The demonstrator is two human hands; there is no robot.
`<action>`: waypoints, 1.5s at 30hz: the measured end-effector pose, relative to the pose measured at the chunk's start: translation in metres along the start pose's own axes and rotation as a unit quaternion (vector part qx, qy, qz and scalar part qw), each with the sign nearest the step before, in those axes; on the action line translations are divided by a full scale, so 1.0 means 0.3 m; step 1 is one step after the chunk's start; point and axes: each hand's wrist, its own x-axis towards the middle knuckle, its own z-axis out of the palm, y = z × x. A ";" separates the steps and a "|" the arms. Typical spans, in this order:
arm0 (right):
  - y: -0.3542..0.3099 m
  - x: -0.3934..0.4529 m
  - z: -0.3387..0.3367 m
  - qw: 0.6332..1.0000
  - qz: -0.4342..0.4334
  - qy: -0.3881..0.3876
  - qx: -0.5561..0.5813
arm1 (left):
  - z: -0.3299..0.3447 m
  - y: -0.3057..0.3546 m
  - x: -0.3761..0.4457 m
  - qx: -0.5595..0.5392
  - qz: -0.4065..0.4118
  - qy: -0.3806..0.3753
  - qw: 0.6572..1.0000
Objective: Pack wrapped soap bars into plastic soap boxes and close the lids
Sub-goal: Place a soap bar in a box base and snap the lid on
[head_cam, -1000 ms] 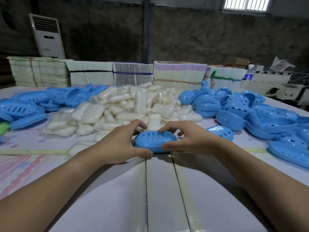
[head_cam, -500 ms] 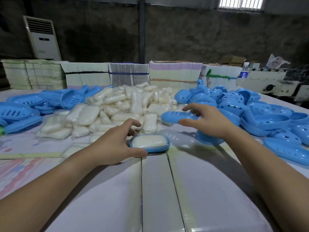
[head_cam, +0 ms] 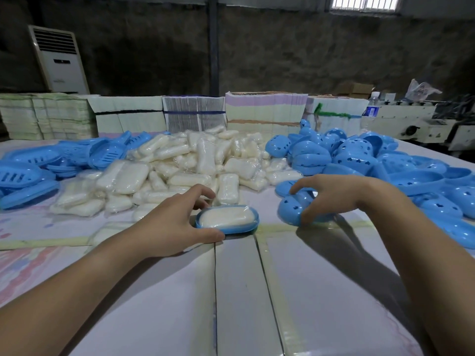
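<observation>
Here, the left hand [head_cam: 169, 224] grips the left end of a shallow blue tray [head_cam: 227, 228] on the worktop [head_cam: 239, 291], thumb at the near rim and fingers curled over the far rim. A wrapped soap bar [head_cam: 225, 217] lies flat inside the tray, with no lid on it. To the right, the right hand [head_cam: 341, 196] curls its fingers over a perforated blue lid [head_cam: 293, 208] at the near edge of the lid pile [head_cam: 359, 160]; the grip looks closed on it, though the thumb contact is hidden. The tray and the lid stand well apart. A heap of wrapped soap [head_cam: 185, 165] lies beyond the tray, and slotted trays [head_cam: 28, 173] are stacked far left.

Probable faults from this position:
- The lid may drag a nested neighbour along, since lids overlap in the pile.
- The lid may seat crooked if the soap wrapper's loose edge lies across the tray rim.
- The tray may slide on the smooth worktop if the left hand slackens during pressing.
</observation>
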 end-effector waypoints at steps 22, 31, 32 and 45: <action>-0.122 0.042 0.103 0.947 -0.196 0.072 0.243 | 0.002 0.001 -0.001 -0.013 -0.001 0.004 1.000; -0.179 0.074 0.170 0.944 -0.255 0.083 0.194 | 0.007 0.002 0.006 0.002 0.007 0.026 1.000; -0.183 0.075 0.174 0.943 -0.259 0.089 0.191 | 0.008 0.001 0.007 0.002 0.007 0.025 1.000; -0.209 0.081 0.185 0.953 -0.269 0.088 0.107 | 0.008 -0.018 0.021 0.016 0.029 0.042 0.999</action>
